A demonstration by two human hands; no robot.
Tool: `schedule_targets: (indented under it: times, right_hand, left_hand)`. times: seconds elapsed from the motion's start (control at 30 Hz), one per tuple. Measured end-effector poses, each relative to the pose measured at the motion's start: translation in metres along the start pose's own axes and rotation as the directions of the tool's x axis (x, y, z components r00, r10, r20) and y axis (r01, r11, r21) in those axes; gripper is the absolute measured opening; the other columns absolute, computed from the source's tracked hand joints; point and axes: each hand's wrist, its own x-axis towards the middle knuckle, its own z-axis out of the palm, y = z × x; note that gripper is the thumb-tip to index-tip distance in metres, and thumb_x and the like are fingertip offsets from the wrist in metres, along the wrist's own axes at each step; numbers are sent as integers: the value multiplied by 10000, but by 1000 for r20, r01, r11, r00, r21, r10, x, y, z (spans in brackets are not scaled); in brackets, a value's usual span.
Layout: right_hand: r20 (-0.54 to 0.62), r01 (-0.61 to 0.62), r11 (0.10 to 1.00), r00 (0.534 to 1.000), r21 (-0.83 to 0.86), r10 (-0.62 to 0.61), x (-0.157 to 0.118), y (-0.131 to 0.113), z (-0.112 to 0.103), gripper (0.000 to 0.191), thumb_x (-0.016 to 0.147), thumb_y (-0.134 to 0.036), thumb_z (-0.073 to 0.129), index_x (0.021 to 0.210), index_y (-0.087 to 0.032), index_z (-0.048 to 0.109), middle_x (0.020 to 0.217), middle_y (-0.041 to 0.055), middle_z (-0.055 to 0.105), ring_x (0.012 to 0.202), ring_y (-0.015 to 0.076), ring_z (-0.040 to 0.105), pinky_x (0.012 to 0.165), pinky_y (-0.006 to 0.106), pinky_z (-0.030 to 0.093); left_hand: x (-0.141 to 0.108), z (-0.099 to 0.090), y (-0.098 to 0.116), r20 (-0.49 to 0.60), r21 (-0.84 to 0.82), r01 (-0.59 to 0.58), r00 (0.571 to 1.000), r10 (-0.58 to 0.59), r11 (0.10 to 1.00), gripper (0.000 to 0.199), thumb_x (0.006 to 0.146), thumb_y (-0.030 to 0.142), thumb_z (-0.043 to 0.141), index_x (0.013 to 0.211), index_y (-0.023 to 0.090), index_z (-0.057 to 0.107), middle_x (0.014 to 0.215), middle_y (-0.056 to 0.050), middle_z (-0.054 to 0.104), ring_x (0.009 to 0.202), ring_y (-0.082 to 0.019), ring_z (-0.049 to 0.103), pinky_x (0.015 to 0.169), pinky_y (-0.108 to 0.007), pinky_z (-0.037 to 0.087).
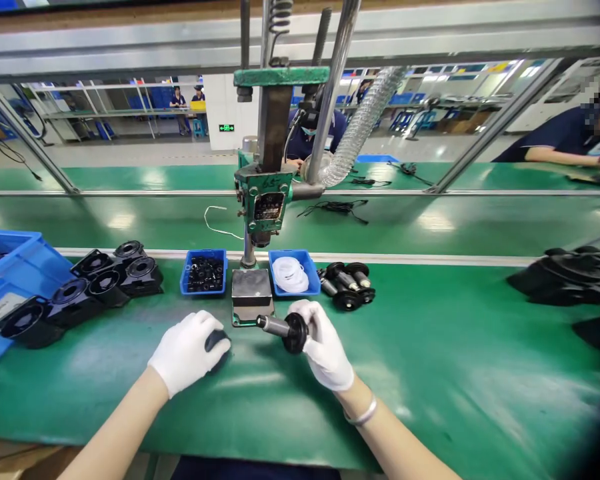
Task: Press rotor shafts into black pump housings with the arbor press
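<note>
My left hand [187,353], in a white glove, is closed around a dark rounded part [219,347] low over the green table. The fingers cover much of this part, so its kind is unclear. A grey shaft with a black disc [295,333] is pinched at the disc by my gloved right hand [325,347]. Its shaft points left, just in front of the metal block [251,288] at the foot of the green press [265,200]. More shafts with black discs [347,300] lie beyond my right hand.
Behind the hands stand a blue bin of small black parts [204,293] and a blue bin of white rings [293,275]. Black housings [105,287] line the left beside a large blue crate [25,250]. Dark parts [560,277] lie far right. Co-workers sit beyond the frame.
</note>
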Motion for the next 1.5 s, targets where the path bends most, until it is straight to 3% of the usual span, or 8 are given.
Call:
schedule_targets:
  times: [0.07,0.13,0.23,0.3,0.5,0.73,1.33,1.5]
  right_hand:
    - [16,47,993,999,-106,-46,-5,-14,3,348,726,-339,746,817,-236,427,844,2,444,760,175,437,680,282,393]
    - [46,88,976,996,-200,-81,-12,-25,10,280,743,-225,672,816,-239,402,838,2,431,753,173,432,669,282,396]
    - [84,114,965,992,-237,-96,-23,-34,24,245,728,-140,568,813,-243,363,824,2,408,724,168,412,640,279,393]
    - [89,116,963,991,-244,-97,-29,-35,33,254,704,-112,536,805,-243,344,815,4,394,719,169,404,630,280,392]
    - [75,118,957,992,-266,-101,-37,-28,40,328,579,-51,460,806,-246,326,839,6,387,743,172,394,645,285,393]
    - [187,224,835,971,-503,-149,-38,-35,51,402,492,-40,437,822,-239,322,868,15,395,778,183,412,677,310,370]
    - [264,320,729,944,-604,-196,-40,-47,56,462,473,-46,442,861,-242,289,904,29,380,747,177,416,658,304,399]
    - [280,292,676,951,-677,-130,-31,-57,57,411,498,-48,457,834,-237,314,877,33,394,731,183,430,640,314,428]
  left_hand:
    - [-6,0,0,-197,-430,-42,979,-48,902,186,891,380,581,979,224,632,1050,-66,664,996,-266,622,912,-421,497]
    - [-12,6,2,-340,-757,-172,928,-155,630,205,934,391,516,993,227,624,1077,-57,659,1033,-248,620,942,-401,498]
    - [-15,19,8,-391,-903,-317,885,-252,288,267,966,403,447,995,214,633,1077,-60,655,1040,-245,626,935,-396,517]
    - [-14,26,12,-379,-918,-327,890,-254,225,277,962,406,459,1002,198,639,1083,-74,651,1030,-254,634,939,-409,515]
    - [-13,24,16,-407,-871,-344,905,-126,351,221,943,368,520,1005,188,632,1081,-100,641,1031,-292,634,928,-463,498]
    - [-18,23,28,-435,-675,-438,886,158,594,226,888,336,632,1079,215,632,1133,-112,639,1072,-298,612,911,-450,500]
    - [-19,29,40,-490,-614,-488,852,184,620,205,904,264,589,1106,235,607,1151,-108,591,1072,-296,603,873,-465,520]
    - [-11,33,44,-481,-696,-443,872,92,566,163,907,267,589,1060,225,626,1132,-96,615,1067,-284,611,908,-451,505]
